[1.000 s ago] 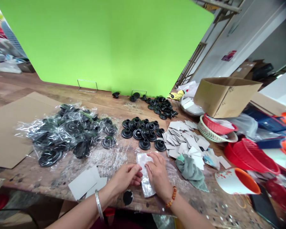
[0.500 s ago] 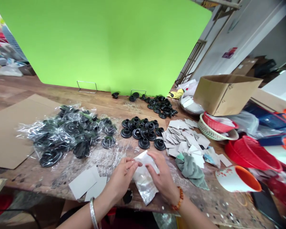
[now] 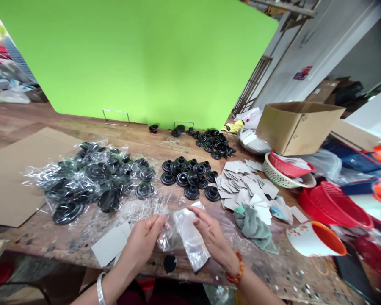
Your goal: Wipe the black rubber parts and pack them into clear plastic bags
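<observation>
My left hand (image 3: 147, 237) is closed, thumb and fingertips pinching the edge of a clear plastic bag (image 3: 170, 237). That bag stretches right toward a stack of plastic bags (image 3: 190, 239) lying on the table. My right hand (image 3: 214, 235) rests along the right side of the stack, fingers stretched out and thumb apart from them. Beyond both hands stands a group of black ridged round parts (image 3: 191, 192). To the left lies a heap of bagged black parts (image 3: 98, 171). Grey-white cards (image 3: 111, 245) lie beside my left forearm.
A pile of small cards (image 3: 241, 182) and a grey-green cloth (image 3: 254, 228) lie to the right. Past them are a white cup with orange inside (image 3: 316, 238), red baskets (image 3: 336, 205) and a cardboard box (image 3: 300, 127). A green board (image 3: 139, 59) stands behind.
My left hand has moved left and down, away from the bag stack, drawing a clear bag with it. The right hand stays by the stack.
</observation>
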A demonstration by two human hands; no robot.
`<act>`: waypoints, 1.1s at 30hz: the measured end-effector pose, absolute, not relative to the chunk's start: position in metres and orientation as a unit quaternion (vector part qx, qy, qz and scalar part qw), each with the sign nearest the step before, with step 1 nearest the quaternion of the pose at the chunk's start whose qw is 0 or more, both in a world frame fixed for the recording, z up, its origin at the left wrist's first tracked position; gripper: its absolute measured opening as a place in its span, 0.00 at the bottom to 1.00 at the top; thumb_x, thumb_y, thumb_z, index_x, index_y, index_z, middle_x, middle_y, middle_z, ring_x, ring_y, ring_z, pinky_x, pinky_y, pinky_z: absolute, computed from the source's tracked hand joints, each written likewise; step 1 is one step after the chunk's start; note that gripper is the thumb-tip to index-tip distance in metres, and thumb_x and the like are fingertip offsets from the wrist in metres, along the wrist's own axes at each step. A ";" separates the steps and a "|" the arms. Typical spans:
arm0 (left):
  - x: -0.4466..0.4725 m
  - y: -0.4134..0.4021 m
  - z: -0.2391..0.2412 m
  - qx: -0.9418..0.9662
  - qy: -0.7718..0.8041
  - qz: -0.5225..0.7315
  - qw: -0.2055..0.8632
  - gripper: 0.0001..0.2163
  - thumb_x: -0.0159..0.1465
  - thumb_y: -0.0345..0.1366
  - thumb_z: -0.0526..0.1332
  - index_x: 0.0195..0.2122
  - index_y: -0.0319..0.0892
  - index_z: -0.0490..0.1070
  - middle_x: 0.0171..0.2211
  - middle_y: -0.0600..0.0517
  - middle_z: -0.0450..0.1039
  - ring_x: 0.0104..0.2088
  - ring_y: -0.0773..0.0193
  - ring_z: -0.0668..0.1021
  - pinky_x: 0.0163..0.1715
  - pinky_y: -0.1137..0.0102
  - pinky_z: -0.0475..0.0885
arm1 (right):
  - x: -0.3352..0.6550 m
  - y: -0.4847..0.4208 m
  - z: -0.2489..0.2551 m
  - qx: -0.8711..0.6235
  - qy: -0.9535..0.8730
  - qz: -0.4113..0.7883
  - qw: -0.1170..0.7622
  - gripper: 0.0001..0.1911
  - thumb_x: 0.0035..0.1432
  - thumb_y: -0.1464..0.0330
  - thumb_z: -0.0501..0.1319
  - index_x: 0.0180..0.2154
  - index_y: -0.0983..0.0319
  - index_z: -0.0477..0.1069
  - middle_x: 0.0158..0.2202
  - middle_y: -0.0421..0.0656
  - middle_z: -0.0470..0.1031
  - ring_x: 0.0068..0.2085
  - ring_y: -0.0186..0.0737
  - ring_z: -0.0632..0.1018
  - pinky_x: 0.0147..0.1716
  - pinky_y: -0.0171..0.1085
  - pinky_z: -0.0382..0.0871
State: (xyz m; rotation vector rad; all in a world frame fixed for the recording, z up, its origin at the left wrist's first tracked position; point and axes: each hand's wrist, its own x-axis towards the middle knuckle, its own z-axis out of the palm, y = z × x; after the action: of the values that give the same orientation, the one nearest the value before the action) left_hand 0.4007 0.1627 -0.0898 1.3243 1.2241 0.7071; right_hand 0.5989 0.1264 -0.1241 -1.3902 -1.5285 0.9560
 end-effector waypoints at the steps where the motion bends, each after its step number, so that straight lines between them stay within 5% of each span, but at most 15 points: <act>1: 0.403 0.160 -0.091 0.566 0.501 0.300 0.582 0.17 0.60 0.51 0.57 0.31 0.41 0.73 0.18 0.56 0.68 0.20 0.66 0.67 0.22 0.74 0.60 | 0.592 0.128 -0.116 -0.525 -0.579 0.440 0.442 0.23 0.62 0.61 0.56 0.58 0.59 0.62 0.54 0.51 0.70 0.54 0.46 0.71 0.52 0.46 0.66; 4: 0.407 0.158 -0.089 0.550 0.465 0.315 0.618 0.16 0.59 0.48 0.60 0.42 0.42 0.71 0.22 0.56 0.72 0.21 0.66 0.70 0.23 0.74 0.63 | 0.573 0.132 -0.098 -0.496 -0.545 0.490 0.466 0.22 0.55 0.66 0.64 0.52 0.60 0.68 0.42 0.45 0.76 0.42 0.40 0.75 0.42 0.37 0.69; 7: 0.403 0.159 -0.084 0.542 0.498 0.323 0.595 0.15 0.57 0.49 0.61 0.37 0.42 0.72 0.18 0.58 0.68 0.19 0.67 0.69 0.20 0.75 0.62 | 0.562 0.138 -0.093 -0.504 -0.530 0.495 0.468 0.07 0.55 0.66 0.63 0.35 0.63 0.75 0.28 0.39 0.73 0.29 0.33 0.71 0.30 0.32 0.65; 13: 0.391 0.165 -0.089 0.558 0.533 0.323 0.549 0.18 0.57 0.52 0.60 0.22 0.41 0.69 0.14 0.57 0.63 0.17 0.68 0.65 0.19 0.75 0.59 | 0.554 0.146 -0.097 -0.423 -0.438 0.585 0.536 0.14 0.53 0.61 0.66 0.24 0.64 0.71 0.28 0.39 0.69 0.30 0.31 0.68 0.31 0.31 0.61; 17: 0.385 0.170 -0.090 0.431 0.473 0.335 0.691 0.17 0.56 0.50 0.63 0.24 0.40 0.69 0.21 0.55 0.68 0.24 0.68 0.68 0.27 0.74 0.64 | 0.554 0.150 -0.108 -0.323 -0.337 0.777 0.423 0.24 0.51 0.53 0.65 0.18 0.63 0.63 0.18 0.36 0.64 0.20 0.28 0.62 0.22 0.31 0.55; 20: 0.375 0.172 -0.087 0.333 0.384 0.321 0.799 0.13 0.58 0.46 0.64 0.28 0.41 0.69 0.27 0.55 0.67 0.29 0.68 0.69 0.34 0.74 0.66 | 0.560 0.156 -0.113 -0.325 -0.392 0.776 0.373 0.26 0.54 0.53 0.63 0.16 0.63 0.60 0.16 0.36 0.63 0.19 0.27 0.61 0.21 0.31 0.53; 24: 0.364 0.176 -0.085 0.415 0.380 0.289 0.774 0.12 0.61 0.44 0.62 0.29 0.41 0.66 0.26 0.56 0.64 0.29 0.69 0.65 0.33 0.75 0.63 | 0.576 0.175 -0.109 -0.399 -0.507 0.651 0.399 0.27 0.63 0.52 0.52 0.18 0.63 0.65 0.19 0.40 0.66 0.22 0.32 0.66 0.25 0.33 0.59; 28: 0.362 0.181 -0.085 0.574 0.456 0.301 0.610 0.13 0.63 0.44 0.58 0.26 0.41 0.65 0.23 0.57 0.60 0.27 0.68 0.63 0.30 0.74 0.60 | 0.605 0.213 -0.104 -0.564 -0.700 0.224 0.376 0.12 0.61 0.70 0.54 0.38 0.64 0.75 0.41 0.50 0.75 0.42 0.43 0.72 0.45 0.42 0.64; 30: 0.362 0.182 -0.085 0.608 0.456 0.315 0.569 0.11 0.62 0.43 0.58 0.28 0.42 0.65 0.24 0.57 0.61 0.28 0.67 0.64 0.30 0.74 0.60 | 0.621 0.236 -0.105 -0.620 -0.707 0.060 0.335 0.17 0.57 0.77 0.53 0.47 0.65 0.73 0.50 0.53 0.71 0.49 0.48 0.68 0.52 0.47 0.59; 33: 0.361 0.183 -0.085 0.643 0.447 0.325 0.529 0.07 0.62 0.40 0.57 0.32 0.43 0.67 0.26 0.56 0.64 0.29 0.66 0.67 0.31 0.73 0.62 | 0.639 0.260 -0.109 -0.634 -0.717 0.031 0.287 0.20 0.52 0.80 0.55 0.45 0.65 0.74 0.46 0.52 0.75 0.46 0.49 0.70 0.50 0.46 0.62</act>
State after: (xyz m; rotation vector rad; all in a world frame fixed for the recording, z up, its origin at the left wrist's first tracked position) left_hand 0.3607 0.1826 -0.0847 1.5365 1.0682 0.7755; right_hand 0.6387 0.2605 -0.1091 -1.6934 -1.9165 0.0829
